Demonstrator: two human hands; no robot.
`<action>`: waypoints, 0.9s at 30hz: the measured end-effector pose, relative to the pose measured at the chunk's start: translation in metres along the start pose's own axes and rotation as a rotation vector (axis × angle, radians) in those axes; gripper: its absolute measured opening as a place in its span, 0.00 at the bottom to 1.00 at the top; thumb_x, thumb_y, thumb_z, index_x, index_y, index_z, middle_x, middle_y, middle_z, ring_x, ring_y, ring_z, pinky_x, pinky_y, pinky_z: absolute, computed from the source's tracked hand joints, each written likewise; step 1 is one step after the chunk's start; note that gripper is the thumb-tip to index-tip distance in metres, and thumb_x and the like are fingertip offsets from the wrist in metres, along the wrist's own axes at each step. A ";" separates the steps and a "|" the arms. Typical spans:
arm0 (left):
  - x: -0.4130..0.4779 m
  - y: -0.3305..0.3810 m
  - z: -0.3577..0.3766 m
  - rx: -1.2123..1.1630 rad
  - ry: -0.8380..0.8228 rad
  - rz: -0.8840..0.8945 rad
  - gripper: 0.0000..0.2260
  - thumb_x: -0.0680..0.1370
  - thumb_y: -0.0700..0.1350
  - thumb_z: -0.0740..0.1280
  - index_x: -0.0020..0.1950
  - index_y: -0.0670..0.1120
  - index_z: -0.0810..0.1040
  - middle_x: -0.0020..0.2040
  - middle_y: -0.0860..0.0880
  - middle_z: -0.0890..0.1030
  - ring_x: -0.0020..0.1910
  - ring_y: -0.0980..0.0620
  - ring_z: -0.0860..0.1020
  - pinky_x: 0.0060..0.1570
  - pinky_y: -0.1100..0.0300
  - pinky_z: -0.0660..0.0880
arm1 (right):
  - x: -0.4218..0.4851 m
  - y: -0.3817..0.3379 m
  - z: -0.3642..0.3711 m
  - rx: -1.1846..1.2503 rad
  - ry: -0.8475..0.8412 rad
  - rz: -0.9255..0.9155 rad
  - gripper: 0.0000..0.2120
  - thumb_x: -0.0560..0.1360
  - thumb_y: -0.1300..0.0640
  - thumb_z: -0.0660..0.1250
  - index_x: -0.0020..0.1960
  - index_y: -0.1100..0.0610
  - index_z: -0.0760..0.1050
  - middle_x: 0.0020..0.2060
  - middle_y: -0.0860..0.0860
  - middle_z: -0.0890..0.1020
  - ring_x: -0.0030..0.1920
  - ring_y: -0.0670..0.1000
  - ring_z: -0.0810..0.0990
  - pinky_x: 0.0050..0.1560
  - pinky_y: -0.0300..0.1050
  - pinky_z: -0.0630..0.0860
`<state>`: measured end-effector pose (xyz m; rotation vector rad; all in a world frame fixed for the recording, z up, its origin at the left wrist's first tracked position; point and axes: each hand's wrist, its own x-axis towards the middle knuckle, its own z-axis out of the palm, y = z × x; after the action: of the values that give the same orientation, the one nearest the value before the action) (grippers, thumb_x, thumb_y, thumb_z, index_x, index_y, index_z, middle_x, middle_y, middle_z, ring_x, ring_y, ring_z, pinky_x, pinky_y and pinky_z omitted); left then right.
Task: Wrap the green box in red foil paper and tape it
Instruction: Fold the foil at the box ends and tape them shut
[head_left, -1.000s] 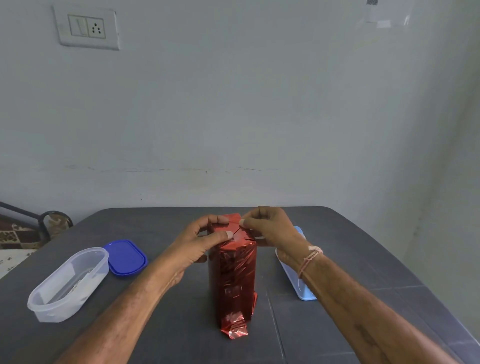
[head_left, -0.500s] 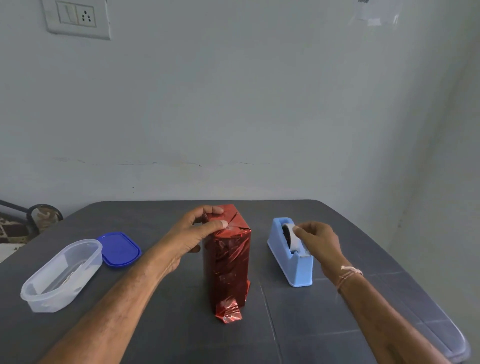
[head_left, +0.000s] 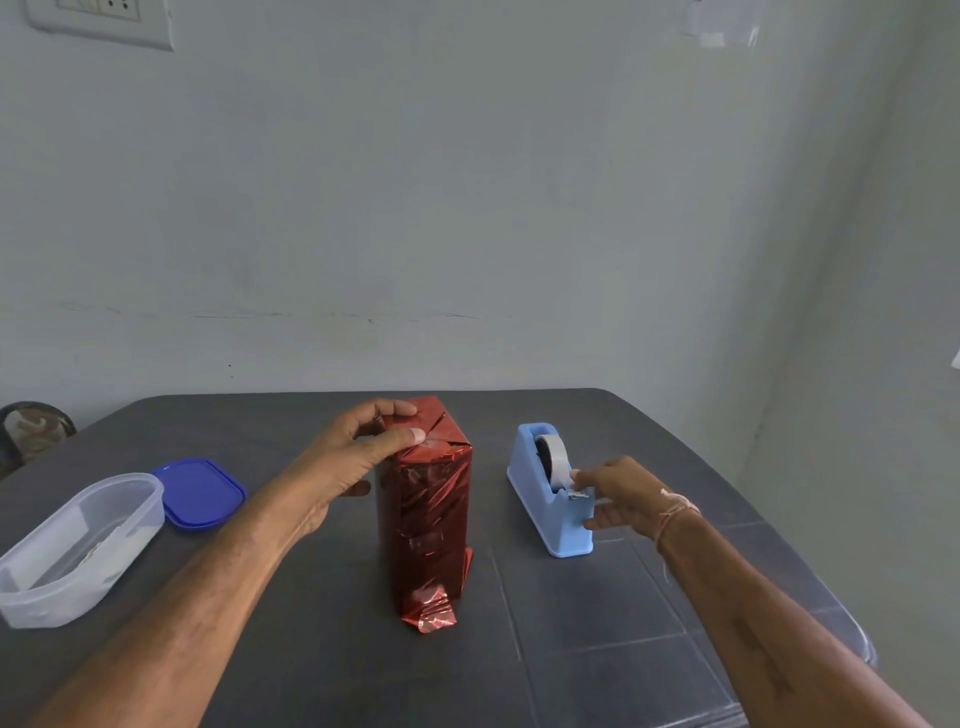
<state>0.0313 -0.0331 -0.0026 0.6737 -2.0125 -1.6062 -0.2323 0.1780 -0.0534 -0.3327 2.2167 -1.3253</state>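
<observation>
Box (head_left: 426, 519) first: where does it stand?

Upright on its end, about the middle of the dark counter (head_left: 597, 597), seen from the head camera. Red foil covers all of it that shows, creased down the near side and folded in flat triangles on top.

Is any foil loose?

One crumpled flap (head_left: 428, 610) sticks out at the bottom near corner and lies on the counter.

And the hands?

Left hand (head_left: 358, 457) grips the top of the box: the thumb presses down on the folded foil and the fingers curl over the far edge. Right hand (head_left: 618, 493) is well apart from the box, at the near end of the blue dispenser (head_left: 550, 514). Its thumb and fingertips pinch the tape (head_left: 553, 457) at the cutter, and the lower fingers lie against the dispenser's side.

Where is the dispenser?

Right of the box, not touching it, with its roll upright in the cradle.

Anything else?

On the left, a clear plastic tub (head_left: 78, 545) with its blue lid (head_left: 200, 493) flat just beside it. There is a thread band (head_left: 675, 512) around the right wrist, and a switch plate (head_left: 98, 21) on the wall, top left.
</observation>
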 end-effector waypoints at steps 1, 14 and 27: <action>0.000 0.000 0.000 -0.001 -0.003 0.000 0.10 0.74 0.53 0.76 0.54 0.63 0.83 0.61 0.53 0.80 0.60 0.53 0.78 0.56 0.47 0.76 | -0.002 -0.002 0.000 0.017 -0.006 0.014 0.15 0.78 0.60 0.72 0.60 0.68 0.76 0.60 0.62 0.77 0.55 0.64 0.82 0.46 0.59 0.85; -0.002 0.001 0.001 -0.013 -0.004 -0.004 0.11 0.74 0.52 0.76 0.55 0.61 0.82 0.61 0.52 0.79 0.58 0.54 0.77 0.54 0.49 0.75 | -0.010 0.026 0.013 0.311 0.072 -0.024 0.10 0.78 0.59 0.71 0.55 0.65 0.78 0.55 0.60 0.80 0.53 0.60 0.82 0.45 0.57 0.85; -0.003 0.001 0.001 -0.019 0.005 -0.012 0.11 0.74 0.53 0.76 0.55 0.62 0.83 0.61 0.53 0.79 0.59 0.55 0.77 0.55 0.48 0.77 | -0.023 0.058 0.026 0.461 0.139 -0.096 0.10 0.77 0.57 0.74 0.46 0.63 0.78 0.53 0.60 0.81 0.54 0.58 0.82 0.51 0.50 0.83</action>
<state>0.0331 -0.0300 -0.0019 0.6834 -1.9915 -1.6268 -0.1953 0.1976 -0.1066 -0.1788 1.9408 -1.9077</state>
